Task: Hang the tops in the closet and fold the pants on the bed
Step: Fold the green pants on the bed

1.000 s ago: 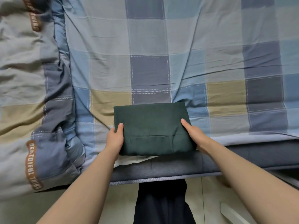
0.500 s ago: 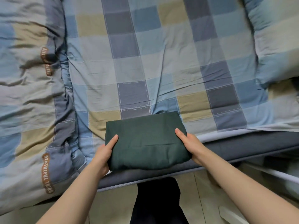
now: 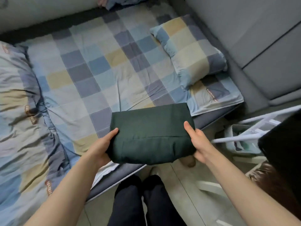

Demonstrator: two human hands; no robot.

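Note:
The dark green pants (image 3: 151,132) are folded into a thick rectangle and held up over the bed's near edge. My left hand (image 3: 102,147) grips the left side with the thumb on top and fingers underneath. My right hand (image 3: 197,142) grips the right side the same way. The bed (image 3: 97,79) carries a blue, grey and yellow checked sheet.
A bunched checked duvet (image 3: 17,111) lies on the bed's left part, and a matching pillow (image 3: 190,51) at the right by the grey headboard (image 3: 254,38). A white rack (image 3: 254,128) stands right of the bed over a basket. My dark-trousered legs (image 3: 138,201) stand on the tiled floor.
The folded pants have been lifted off the sheet in both hands and carried right and toward me. My view has swung up and right, bringing in the pillow and headboard.

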